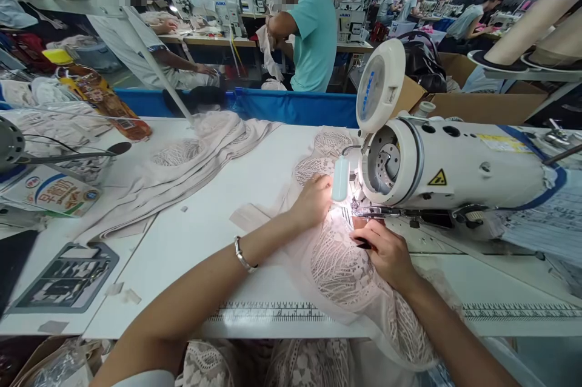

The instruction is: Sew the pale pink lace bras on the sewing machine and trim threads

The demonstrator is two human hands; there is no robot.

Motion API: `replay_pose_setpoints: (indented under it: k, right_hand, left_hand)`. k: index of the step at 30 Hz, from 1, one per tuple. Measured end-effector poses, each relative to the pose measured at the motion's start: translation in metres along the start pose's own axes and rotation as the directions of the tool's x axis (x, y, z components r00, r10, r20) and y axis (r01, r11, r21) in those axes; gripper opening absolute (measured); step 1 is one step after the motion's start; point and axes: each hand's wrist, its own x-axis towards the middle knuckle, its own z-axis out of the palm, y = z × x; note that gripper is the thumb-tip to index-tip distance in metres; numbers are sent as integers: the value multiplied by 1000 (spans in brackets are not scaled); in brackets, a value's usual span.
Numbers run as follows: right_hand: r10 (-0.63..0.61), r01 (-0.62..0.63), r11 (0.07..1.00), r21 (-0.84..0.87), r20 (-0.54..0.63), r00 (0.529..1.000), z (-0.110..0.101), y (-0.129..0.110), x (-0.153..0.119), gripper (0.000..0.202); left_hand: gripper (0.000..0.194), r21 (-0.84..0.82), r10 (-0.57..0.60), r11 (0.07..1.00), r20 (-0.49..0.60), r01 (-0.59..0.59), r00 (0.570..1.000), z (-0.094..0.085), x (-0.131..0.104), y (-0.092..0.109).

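Note:
A pale pink lace garment [341, 259] lies under the lit needle area of a white sewing machine [464, 162] and hangs over the table's front edge. My left hand [313, 200] rests on the fabric just left of the needle, fingers bent and pressed together on the cloth. To the right of the needle, my right hand [386, 250] is closed around a small dark tool [363, 242], its tip close to the lace. The exact contact of the left fingertips is hidden by the light-coloured lamp [340, 179].
Layered pink fabric pieces [204, 150] lie on the white table [191, 253] at left. Beyond are a tilted drink bottle [104, 99], a carton [50, 190] and a grey tray [66, 278]. Thread cones [527, 29] stand at right. Several people work behind a blue bin [295, 107].

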Motion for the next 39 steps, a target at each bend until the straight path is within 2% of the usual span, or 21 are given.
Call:
replay_pose_setpoints:
  k: [5, 7, 9, 11, 13, 14, 15, 16, 17, 18, 19, 20, 21, 22, 23, 24, 26, 29, 35, 39]
  right_hand:
    - [65, -65, 998, 7, -16, 998, 4, 3, 0, 24]
    - [88, -88, 996, 24, -15, 996, 4, 2, 1, 21]
    - [128, -127, 990, 55, -11, 992, 3, 0, 2, 18]
    - [190, -188, 978, 88, -13, 982, 2, -1, 4, 15]
    - [284, -282, 957, 65, -30, 958, 2, -2, 7, 13]
    - [332, -330, 943, 34, -48, 942, 3, -1, 8, 15]
    - [371, -372, 928, -1, -67, 926, 4, 0, 9, 18]
    - [400, -403, 914, -33, -84, 913, 5, 1, 9, 22]
    - [417, -423, 904, -59, -97, 904, 6, 2, 10, 24]
    - [425, -433, 898, -75, -104, 899, 7, 3, 10, 26]
    - [429, -438, 895, -85, -109, 897, 7, 4, 10, 26]
    - [434, -444, 891, -98, -111, 894, 8, 5, 11, 26]
    - [438, -449, 887, -111, -113, 892, 8, 5, 11, 26]
    - [441, -453, 883, -122, -114, 890, 8, 5, 11, 26]
    - [443, -455, 880, -133, -113, 890, 8, 4, 11, 26]
    - [444, -456, 879, -142, -110, 889, 8, 3, 11, 26]
    - [442, -453, 877, -158, -101, 891, 8, 1, 11, 26]
    - [434, -442, 879, -178, -85, 897, 8, -2, 10, 25]
    - [390, -396, 885, -245, -75, 918, 10, -1, 7, 23]
    - [367, -376, 884, -278, -86, 926, 11, -1, 5, 18]
  left_hand:
    - [7, -99, -99, 990, 38, 103, 994, 6, 15, -2]
    - [12, -99, -155, 983, 4, 155, 988, 5, 19, -5]
    - [18, -75, -261, 964, -83, 256, 962, -4, 22, -16]
    - [23, -58, -408, 912, -213, 406, 888, -21, 23, -34]
    - [29, -54, -524, 840, -337, 539, 782, -39, 21, -47]
    - [30, -38, -547, 812, -395, 582, 738, -46, 18, -49]
    - [28, 1, -534, 804, -441, 595, 721, -49, 14, -46]
    - [24, 71, -481, 816, -464, 573, 744, -49, 8, -39]
    - [21, 162, -397, 843, -459, 513, 795, -45, 2, -27]
    - [23, 258, -282, 879, -397, 401, 873, -38, -6, -13]
    - [26, 334, -155, 910, -279, 247, 948, -28, -14, 4]
    - [27, 343, -66, 931, -182, 126, 981, -17, -22, 20]
    - [28, 336, 33, 942, -79, -5, 996, -6, -30, 36]
    - [30, 341, 191, 918, 68, -202, 979, 4, -37, 48]
    - [29, 363, 271, 881, 142, -305, 952, 13, -44, 58]
    - [28, 393, 306, 848, 181, -355, 934, 20, -49, 64]
    - [41, 466, 288, 816, 186, -342, 939, 29, -55, 68]
    - [55, 493, 235, 815, 199, -304, 951, 32, -57, 62]
    - [58, 444, 211, 849, 209, -285, 955, 29, -53, 62]
    - [52, 410, 303, 839, 194, -357, 933, 31, -52, 61]
